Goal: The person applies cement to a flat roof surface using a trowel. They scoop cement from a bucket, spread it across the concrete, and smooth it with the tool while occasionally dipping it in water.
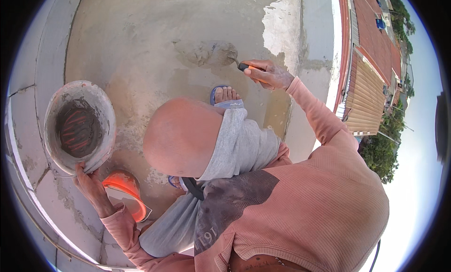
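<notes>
My right hand is closed around the black and orange handle of a trowel. The trowel's blade is smeared with grey mortar and lies over a heap of wet mortar on the floor. At the left, my left hand grips the near rim of a grey-crusted bucket, thumb over the edge. Dark wet mortar, streaked with reddish scrape marks, covers the inside bottom of this bucket. The bucket leans with its mouth toward me.
Close to my left forearm stands an orange bucket with a wire handle, holding greyish liquid. Block walls border the floor at left, a low wall at right. Beyond it are rooftops and trees. My sandalled foot is near the mortar.
</notes>
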Available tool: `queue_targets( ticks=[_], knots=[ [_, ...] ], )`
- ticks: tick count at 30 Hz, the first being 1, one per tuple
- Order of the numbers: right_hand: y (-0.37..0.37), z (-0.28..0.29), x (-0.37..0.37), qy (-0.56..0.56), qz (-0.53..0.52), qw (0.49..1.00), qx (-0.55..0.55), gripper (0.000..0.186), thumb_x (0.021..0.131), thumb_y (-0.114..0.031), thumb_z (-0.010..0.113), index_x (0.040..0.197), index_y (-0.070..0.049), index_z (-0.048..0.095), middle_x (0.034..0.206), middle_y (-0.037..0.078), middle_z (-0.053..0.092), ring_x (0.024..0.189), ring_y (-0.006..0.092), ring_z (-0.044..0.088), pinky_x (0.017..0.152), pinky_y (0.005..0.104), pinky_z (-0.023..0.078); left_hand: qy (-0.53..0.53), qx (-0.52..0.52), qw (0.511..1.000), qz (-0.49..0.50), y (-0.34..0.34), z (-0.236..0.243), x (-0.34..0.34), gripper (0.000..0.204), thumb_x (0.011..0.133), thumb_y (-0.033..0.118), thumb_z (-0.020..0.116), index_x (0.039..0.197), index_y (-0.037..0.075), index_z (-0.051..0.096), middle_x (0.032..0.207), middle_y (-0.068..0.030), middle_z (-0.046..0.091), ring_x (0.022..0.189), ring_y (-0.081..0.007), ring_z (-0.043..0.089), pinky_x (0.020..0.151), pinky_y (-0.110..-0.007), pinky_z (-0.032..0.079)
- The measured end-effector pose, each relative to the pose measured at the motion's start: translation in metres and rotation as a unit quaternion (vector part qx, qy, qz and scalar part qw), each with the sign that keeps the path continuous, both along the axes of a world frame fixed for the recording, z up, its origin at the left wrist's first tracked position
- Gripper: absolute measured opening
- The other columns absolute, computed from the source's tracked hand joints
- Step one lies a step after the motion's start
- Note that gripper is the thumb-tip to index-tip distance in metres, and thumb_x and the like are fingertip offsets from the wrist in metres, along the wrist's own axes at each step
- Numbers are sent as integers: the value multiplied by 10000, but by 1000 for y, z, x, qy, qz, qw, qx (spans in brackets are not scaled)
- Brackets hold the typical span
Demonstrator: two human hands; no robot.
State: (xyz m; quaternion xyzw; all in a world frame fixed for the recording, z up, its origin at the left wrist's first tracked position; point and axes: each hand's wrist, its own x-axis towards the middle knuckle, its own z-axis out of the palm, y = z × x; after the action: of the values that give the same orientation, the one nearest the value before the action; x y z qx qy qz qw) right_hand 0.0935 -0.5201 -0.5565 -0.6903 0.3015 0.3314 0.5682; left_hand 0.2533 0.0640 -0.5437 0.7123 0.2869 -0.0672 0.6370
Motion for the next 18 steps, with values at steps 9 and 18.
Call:
queue_targets(
  ticks=[9,18],
  knots=[
    [-7,57,-203,16,287,837,-466,405,953,-321,609,1294,-109,557,868,102,637,730,338,660,627,434,544,8,11,1000,-9,-27,-2,8,183,944,113,591,976,-67,597,1040,-139,593,905,-232,641,739,-362,586],
    [7,29,-198,-61,228,842,-486,364,975,-284,600,1283,-92,567,911,148,634,776,386,646,656,471,518,-26,94,992,-81,-39,13,2,298,974,218,584,1128,-38,579,1064,-79,585,980,-183,590,807,-357,531]
  ],
)
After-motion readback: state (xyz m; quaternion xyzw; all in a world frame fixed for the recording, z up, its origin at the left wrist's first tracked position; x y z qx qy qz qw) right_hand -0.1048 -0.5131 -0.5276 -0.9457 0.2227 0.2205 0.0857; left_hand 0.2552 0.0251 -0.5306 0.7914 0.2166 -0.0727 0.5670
